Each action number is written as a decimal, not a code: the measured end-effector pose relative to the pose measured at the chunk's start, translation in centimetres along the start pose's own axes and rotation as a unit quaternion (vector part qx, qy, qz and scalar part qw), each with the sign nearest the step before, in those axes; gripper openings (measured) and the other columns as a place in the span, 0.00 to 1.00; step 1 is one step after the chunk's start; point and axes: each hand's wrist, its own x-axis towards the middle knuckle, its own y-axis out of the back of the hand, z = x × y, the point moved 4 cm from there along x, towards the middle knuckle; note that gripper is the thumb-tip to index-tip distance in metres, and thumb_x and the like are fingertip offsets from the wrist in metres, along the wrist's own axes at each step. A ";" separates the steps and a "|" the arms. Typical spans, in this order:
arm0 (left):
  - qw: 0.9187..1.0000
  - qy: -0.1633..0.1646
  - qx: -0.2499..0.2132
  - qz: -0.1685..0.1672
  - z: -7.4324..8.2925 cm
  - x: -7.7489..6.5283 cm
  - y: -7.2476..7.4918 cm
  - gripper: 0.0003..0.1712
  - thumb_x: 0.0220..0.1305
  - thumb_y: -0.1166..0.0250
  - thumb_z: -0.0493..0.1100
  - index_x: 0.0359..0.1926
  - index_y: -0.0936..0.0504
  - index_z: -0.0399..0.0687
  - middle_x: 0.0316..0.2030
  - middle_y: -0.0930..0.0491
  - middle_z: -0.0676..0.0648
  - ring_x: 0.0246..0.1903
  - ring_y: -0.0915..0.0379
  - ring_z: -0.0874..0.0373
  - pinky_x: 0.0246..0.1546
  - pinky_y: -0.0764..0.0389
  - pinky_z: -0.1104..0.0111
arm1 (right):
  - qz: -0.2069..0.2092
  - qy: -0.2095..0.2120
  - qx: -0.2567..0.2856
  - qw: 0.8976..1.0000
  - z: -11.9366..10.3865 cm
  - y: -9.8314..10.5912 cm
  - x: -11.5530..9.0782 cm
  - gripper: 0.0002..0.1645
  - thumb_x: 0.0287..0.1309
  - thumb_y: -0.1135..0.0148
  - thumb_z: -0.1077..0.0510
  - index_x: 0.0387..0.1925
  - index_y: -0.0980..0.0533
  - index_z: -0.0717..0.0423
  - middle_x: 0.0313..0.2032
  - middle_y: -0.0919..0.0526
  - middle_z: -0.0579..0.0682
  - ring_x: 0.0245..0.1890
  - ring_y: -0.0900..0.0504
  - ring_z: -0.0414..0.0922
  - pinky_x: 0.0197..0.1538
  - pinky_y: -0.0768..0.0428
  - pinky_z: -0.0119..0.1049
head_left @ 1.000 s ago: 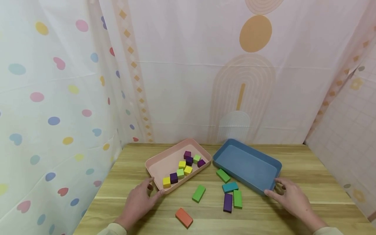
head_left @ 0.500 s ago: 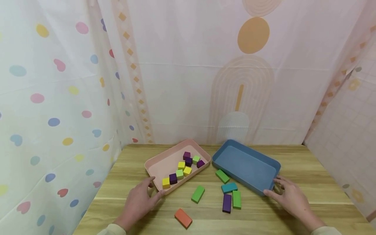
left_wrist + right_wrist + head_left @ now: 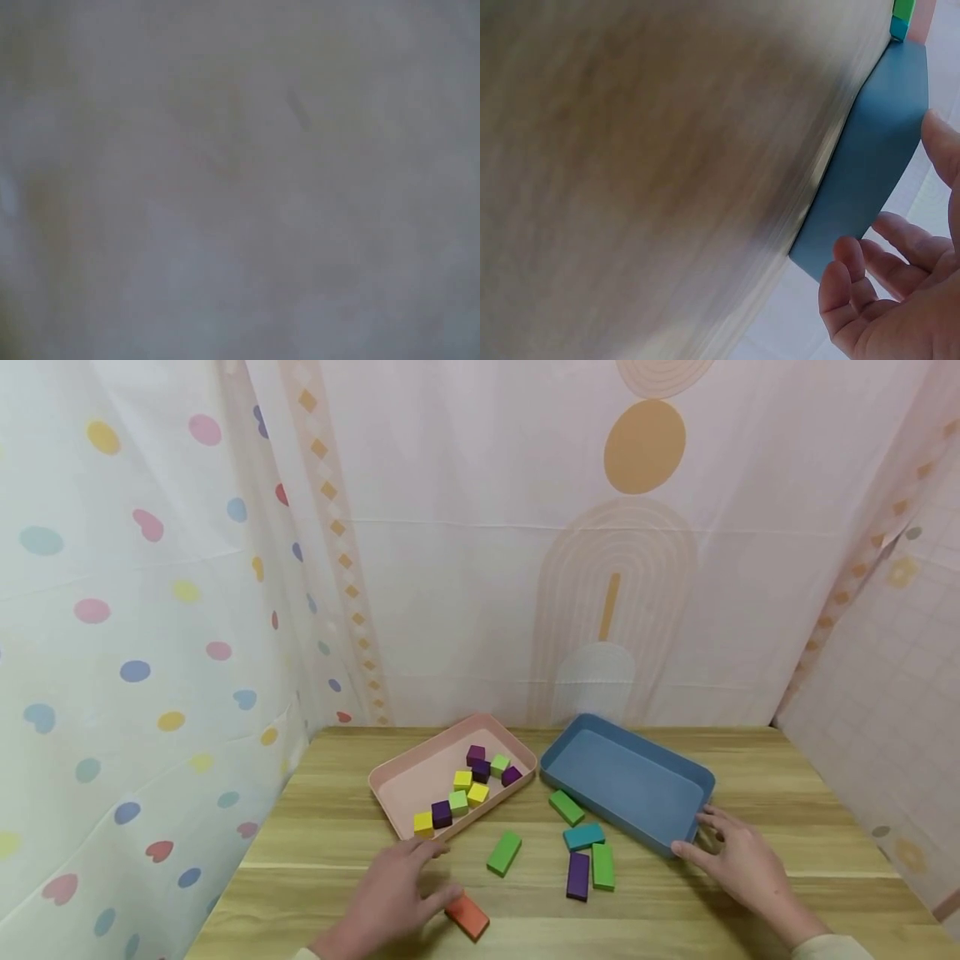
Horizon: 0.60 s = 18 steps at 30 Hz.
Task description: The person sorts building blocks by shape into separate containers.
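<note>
My left hand (image 3: 393, 897) is over the table's near left, fingers loosely spread, its thumb tip overlapping the end of an orange block (image 3: 468, 917). Just beyond its fingertips lies the near corner of a pink tray (image 3: 401, 762), which holds several yellow, purple and light green cubes (image 3: 477, 794). My right hand (image 3: 742, 864) rests with relaxed fingers at the near right corner of a blue tray (image 3: 630, 777). In the right wrist view, the thumb and fingertips of that hand (image 3: 900, 292) touch the rim and end of the blue tray (image 3: 870, 150). The left wrist view is only a blur.
Between the trays and the front edge lie a green block (image 3: 504, 853), another green block (image 3: 566, 807), a teal block (image 3: 583, 837), a purple block (image 3: 577, 877) and a third green block (image 3: 603, 867). Patterned curtains (image 3: 450, 610) enclose the wooden table (image 3: 300, 835).
My left hand has left the pink tray's near corner and moved right and toward me, to the orange block. My right hand stays at the blue tray.
</note>
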 end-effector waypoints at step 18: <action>0.991 0.016 0.028 -0.128 2.7 -0.6 -2.9 0.48 0.47 0.38 0.81 0.59 0.23 0.56 0.47 0.21 0.49 0.46 0.25 0.49 0.49 0.26 0.45 | 0.002 0.000 -0.007 1.000 -0.2 0.3 0.0 0.52 0.51 0.33 0.28 0.55 0.23 0.71 0.61 0.29 0.71 0.45 0.17 0.62 0.40 0.19 0.56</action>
